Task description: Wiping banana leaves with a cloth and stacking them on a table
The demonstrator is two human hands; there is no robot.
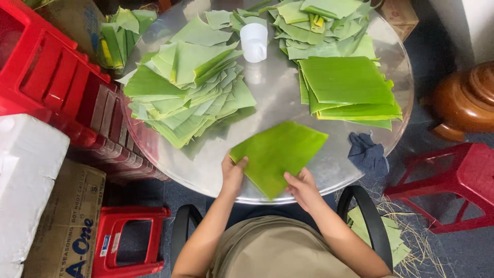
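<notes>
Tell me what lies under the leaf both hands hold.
Under the leaf only the round metal table shows around its edges. The leaf hides whatever lies beneath its middle.

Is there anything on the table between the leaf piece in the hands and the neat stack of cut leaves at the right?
Nothing visible. Both the left hand and right hand hold the leaf piece; bare tabletop lies between it and the neat stack. The dark cloth sits off to the side.

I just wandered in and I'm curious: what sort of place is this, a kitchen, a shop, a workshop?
Probably a small food-preparation or wrapping workspace, perhaps at home or behind a shop. Stacks of cut banana leaves cover a round metal table, both hands hold one leaf piece, and red plastic stools and cardboard boxes crowd around.
</notes>
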